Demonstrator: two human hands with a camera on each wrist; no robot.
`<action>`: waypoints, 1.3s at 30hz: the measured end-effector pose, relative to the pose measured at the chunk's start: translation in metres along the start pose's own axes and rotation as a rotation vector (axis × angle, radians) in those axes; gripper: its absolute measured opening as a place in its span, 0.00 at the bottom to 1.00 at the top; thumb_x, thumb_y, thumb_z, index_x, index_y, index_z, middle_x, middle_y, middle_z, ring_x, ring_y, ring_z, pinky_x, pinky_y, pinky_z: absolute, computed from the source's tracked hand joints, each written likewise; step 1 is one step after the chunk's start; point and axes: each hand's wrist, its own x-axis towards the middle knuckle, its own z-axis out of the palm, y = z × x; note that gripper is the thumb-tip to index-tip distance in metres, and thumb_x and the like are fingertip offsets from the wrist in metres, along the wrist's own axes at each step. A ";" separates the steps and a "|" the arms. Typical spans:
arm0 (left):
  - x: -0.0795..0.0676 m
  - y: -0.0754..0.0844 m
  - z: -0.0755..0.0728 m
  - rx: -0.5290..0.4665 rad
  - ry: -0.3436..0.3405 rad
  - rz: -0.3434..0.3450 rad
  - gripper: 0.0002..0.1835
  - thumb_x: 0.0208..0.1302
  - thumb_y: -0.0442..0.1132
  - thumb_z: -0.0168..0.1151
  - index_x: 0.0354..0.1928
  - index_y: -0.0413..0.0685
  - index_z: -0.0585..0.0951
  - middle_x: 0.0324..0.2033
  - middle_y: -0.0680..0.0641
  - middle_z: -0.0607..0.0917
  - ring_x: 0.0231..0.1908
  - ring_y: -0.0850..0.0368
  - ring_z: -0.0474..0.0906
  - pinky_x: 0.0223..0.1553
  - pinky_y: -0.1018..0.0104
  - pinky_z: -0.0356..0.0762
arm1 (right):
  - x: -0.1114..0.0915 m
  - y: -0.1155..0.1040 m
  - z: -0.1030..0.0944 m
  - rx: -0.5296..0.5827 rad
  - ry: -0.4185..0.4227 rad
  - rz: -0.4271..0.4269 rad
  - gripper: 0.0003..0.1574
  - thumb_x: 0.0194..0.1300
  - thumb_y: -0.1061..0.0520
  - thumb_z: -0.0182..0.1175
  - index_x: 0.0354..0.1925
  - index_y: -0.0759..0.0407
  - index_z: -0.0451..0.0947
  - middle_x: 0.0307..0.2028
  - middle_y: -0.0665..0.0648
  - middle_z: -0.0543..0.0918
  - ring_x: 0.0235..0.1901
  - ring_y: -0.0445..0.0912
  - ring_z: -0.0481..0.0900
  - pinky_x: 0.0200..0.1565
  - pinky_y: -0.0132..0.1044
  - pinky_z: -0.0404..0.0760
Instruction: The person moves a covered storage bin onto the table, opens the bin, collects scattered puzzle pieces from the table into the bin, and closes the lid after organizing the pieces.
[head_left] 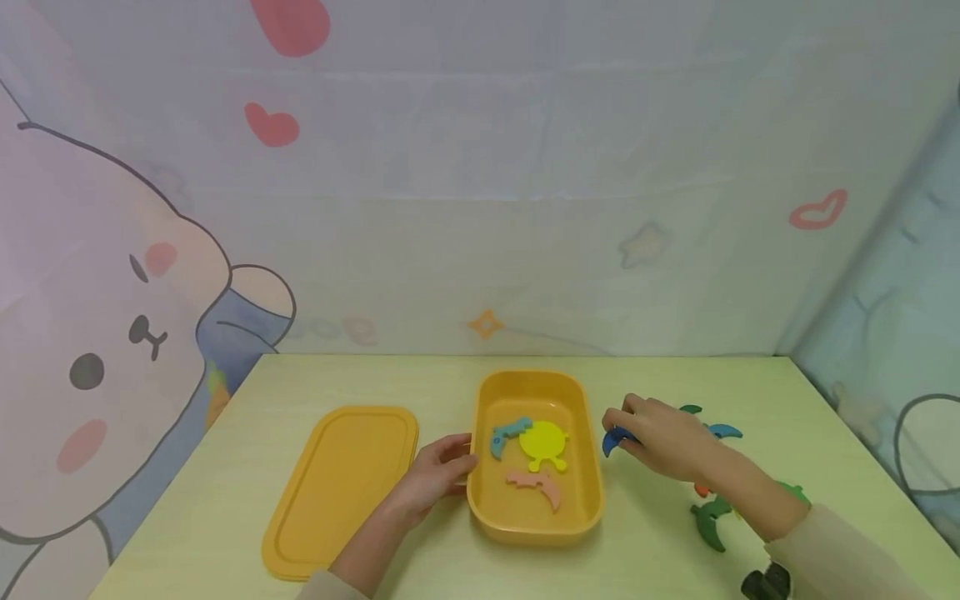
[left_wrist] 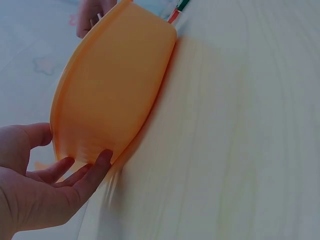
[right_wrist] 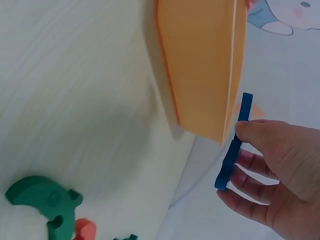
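Note:
A dark blue flat curved toy piece [head_left: 617, 440] is pinched between the thumb and fingers of my right hand [head_left: 660, 435], just right of the yellow box [head_left: 536, 527]. In the right wrist view the blue piece [right_wrist: 233, 155] shows edge-on, apart from the box wall. My left hand [head_left: 435, 477] touches the box's left side, its thumb at the rim and fingertips against the outer wall [left_wrist: 115, 80]. Inside the box lie a light blue toy piece [head_left: 512, 435], a yellow round toy piece with small knobs [head_left: 543, 442] and a pink toy piece [head_left: 538, 486].
Flat on the table, left of the box, lies a yellow lid [head_left: 345, 483]. Several toy pieces lie around and beneath my right forearm, among them a dark green one [head_left: 708, 521] and a blue one [head_left: 725, 431]. A printed cloth [head_left: 450, 167] hangs behind the table.

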 end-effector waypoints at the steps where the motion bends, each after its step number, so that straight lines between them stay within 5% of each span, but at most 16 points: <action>1: 0.000 0.000 0.000 -0.001 -0.002 0.002 0.28 0.66 0.36 0.51 0.65 0.31 0.60 0.59 0.30 0.68 0.50 0.45 0.75 0.45 0.55 0.79 | 0.003 -0.002 -0.001 -0.002 -0.003 -0.005 0.13 0.56 0.57 0.65 0.39 0.46 0.73 0.29 0.47 0.71 0.23 0.38 0.64 0.23 0.25 0.64; 17: -0.001 0.001 0.000 0.004 0.001 -0.009 0.27 0.66 0.37 0.51 0.65 0.33 0.60 0.58 0.32 0.69 0.49 0.46 0.75 0.45 0.55 0.79 | 0.037 -0.028 -0.007 -0.004 -0.037 -0.089 0.09 0.57 0.53 0.63 0.36 0.44 0.72 0.28 0.46 0.70 0.24 0.39 0.64 0.23 0.25 0.65; 39: 0.000 0.001 -0.001 -0.010 -0.011 -0.007 0.28 0.66 0.36 0.51 0.65 0.31 0.60 0.58 0.30 0.68 0.50 0.46 0.75 0.45 0.55 0.79 | 0.059 -0.062 0.000 -0.055 -0.039 -0.229 0.09 0.58 0.51 0.63 0.34 0.44 0.71 0.27 0.47 0.67 0.23 0.40 0.64 0.19 0.24 0.62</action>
